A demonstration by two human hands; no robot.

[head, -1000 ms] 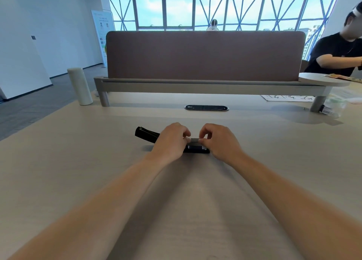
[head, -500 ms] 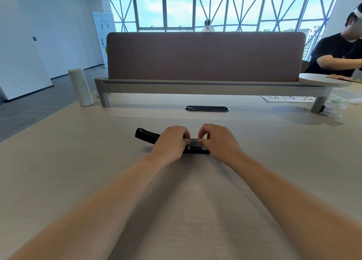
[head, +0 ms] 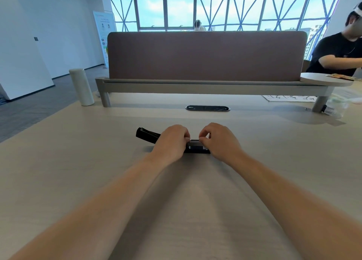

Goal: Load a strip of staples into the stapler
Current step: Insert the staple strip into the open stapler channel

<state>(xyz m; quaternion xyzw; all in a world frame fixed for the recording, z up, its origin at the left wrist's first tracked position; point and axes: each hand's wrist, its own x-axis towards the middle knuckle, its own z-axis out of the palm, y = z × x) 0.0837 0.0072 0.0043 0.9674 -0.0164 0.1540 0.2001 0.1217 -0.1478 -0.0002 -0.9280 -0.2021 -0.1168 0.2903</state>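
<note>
A black stapler (head: pixel 196 148) lies on the table with its top arm (head: pixel 146 134) swung open to the left. A thin grey strip of staples (head: pixel 194 141) sits along the stapler's channel between my two hands. My left hand (head: pixel 172 142) covers the stapler's middle, its fingertips pinching the strip's left end. My right hand (head: pixel 217 140) is curled over the right end, fingertips on the strip. Most of the stapler's body is hidden under my hands.
A white cylindrical bottle (head: pixel 81 86) stands at the back left. A brown divider panel (head: pixel 205 56) on a grey rail crosses the table behind a black cable port (head: pixel 207 108). At the far right sit a plastic cup (head: pixel 336 108), papers, and another person (head: pixel 338 54).
My hands have stayed on the stapler. The fingertips of both hands have shifted slightly along the strip; the stapler itself has not moved.
</note>
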